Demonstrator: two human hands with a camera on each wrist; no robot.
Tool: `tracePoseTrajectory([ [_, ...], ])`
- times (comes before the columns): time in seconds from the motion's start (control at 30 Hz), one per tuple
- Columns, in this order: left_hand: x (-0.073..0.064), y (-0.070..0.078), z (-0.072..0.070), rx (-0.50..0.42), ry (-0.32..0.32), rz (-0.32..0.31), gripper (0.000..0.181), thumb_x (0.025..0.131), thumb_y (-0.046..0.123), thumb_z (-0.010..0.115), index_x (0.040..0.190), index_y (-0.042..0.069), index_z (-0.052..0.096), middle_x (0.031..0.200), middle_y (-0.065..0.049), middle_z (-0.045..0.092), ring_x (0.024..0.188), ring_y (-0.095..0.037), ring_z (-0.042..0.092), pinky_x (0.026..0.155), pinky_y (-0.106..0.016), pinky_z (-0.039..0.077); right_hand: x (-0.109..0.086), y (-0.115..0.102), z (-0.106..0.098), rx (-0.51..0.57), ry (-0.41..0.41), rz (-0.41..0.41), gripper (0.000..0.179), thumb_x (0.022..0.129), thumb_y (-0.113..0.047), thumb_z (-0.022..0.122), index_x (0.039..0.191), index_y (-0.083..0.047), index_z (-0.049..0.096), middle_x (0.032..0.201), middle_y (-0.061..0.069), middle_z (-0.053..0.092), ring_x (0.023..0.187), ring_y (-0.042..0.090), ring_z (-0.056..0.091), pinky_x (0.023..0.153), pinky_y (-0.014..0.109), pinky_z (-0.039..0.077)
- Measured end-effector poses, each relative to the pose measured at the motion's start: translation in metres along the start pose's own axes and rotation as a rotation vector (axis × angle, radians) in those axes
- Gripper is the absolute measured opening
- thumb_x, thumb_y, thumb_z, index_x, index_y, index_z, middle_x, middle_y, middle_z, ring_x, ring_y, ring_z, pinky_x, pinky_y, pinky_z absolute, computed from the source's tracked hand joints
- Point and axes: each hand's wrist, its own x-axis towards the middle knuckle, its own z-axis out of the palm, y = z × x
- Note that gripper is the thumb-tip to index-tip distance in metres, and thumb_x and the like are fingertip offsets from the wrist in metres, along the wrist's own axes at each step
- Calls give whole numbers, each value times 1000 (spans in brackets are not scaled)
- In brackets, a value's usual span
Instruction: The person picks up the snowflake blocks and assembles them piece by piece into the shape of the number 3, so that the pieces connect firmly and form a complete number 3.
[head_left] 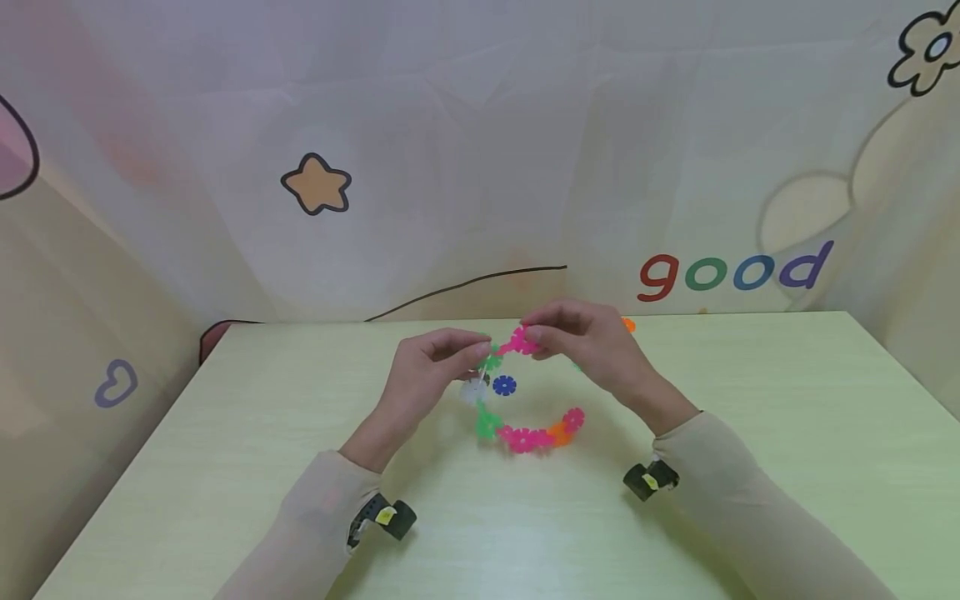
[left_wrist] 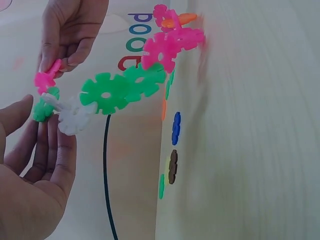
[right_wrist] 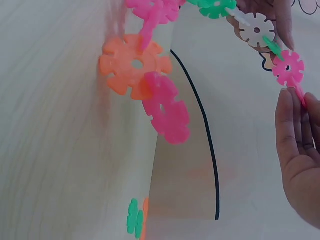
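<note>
A curved chain of interlocking notched plastic discs hangs between the two hands, above the table. My left hand (head_left: 431,367) pinches the chain at a green disc (left_wrist: 44,109), beside a white disc (left_wrist: 76,119). From the right, my right hand (head_left: 596,346) grips the pink disc (right_wrist: 288,68) at the chain's upper end, which joins the green one. Below the white disc the chain runs through green discs (left_wrist: 106,94), pink discs (left_wrist: 161,52) and an orange disc (right_wrist: 135,65) to a pink disc (right_wrist: 167,111) at its free end. My fingers partly cover the held pieces.
Loose discs lie on the pale table (head_left: 225,500) behind the chain: a blue disc (head_left: 505,385), a brown disc (left_wrist: 173,166), an orange disc (head_left: 629,325) and several green ones. A printed curtain (head_left: 480,167) stands along the table's back edge.
</note>
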Motion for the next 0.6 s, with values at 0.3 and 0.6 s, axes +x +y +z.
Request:
tracePoseTrajectory([
  [0.3,1,-4,-2,-13,28,-14,24,100,21,77,118,6,79,105,-6,76,95,-23,69,88,-35,61,0,-1,-2,46,74,31,26,102,-22,75,123,-5,74,109,11,77,98,32,77,102,39,57],
  [0.6,1,-5,-4,-26,29,12,22,100,21,77,115,5,79,104,-6,75,96,-26,68,89,-37,60,1,1,-2,99,111,19,27,103,-21,74,124,-4,74,112,12,76,99,35,77,97,31,59],
])
